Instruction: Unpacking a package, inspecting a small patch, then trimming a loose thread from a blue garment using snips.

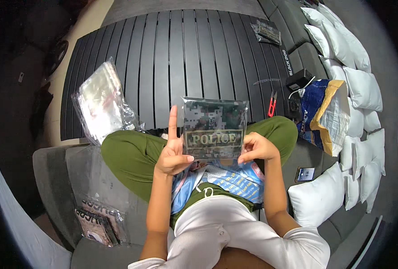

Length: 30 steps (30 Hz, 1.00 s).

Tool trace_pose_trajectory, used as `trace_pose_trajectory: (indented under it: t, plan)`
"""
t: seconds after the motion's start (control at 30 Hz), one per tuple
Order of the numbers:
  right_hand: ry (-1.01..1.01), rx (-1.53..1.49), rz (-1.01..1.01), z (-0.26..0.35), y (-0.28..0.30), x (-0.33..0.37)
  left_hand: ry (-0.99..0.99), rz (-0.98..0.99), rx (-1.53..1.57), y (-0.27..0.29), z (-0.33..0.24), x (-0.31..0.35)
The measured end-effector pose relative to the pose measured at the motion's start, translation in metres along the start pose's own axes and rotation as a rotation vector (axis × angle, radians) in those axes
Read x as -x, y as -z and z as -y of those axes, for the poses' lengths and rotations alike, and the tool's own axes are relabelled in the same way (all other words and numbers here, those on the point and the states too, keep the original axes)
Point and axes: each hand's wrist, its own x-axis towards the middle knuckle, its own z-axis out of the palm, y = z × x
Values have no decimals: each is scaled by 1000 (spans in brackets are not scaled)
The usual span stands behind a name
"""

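A flat, square camouflage-patterned piece in a transparent plastic sleeve [214, 127] is held up in front of me, its lettered face toward me. It looks like folded fabric, but the exact kind cannot be made out. My left hand [172, 154] grips its lower left edge with the thumb in front, the index finger stretched upward beside it. At the lower right corner, the thumb and fingers of my right hand [259, 147] pinch the sleeve. Beneath it, a light blue printed cloth or bag [234, 181] lies across my lap.
A black slatted table [163, 54] stands ahead, bearing a stack of transparent plastic sleeves [102, 101], red-handled snips [272, 105] and dark packets [268, 32]. Packaged pieces [98, 222] rest on the sofa at left. White pillows [317, 195], a phone [305, 174] and an open sack [326, 116] lie right.
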Motion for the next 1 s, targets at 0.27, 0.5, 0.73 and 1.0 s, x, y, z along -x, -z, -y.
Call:
trace_pose_trajectory:
  t: [0.27, 0.5, 0.73, 1.0]
  plan:
    - [199, -237, -245, -24, -9, -9, 99, 170, 59, 7, -2, 6]
    - [130, -424, -348, 10, -15, -23, 344, -132, -101, 12, 9, 0]
    - [97, -582, -298, 0, -11, -27, 391, -276, -229, 10, 5, -14]
    - [26, -584, -320, -16, -5, -30, 250, -283, -121, 21, 6, -28]
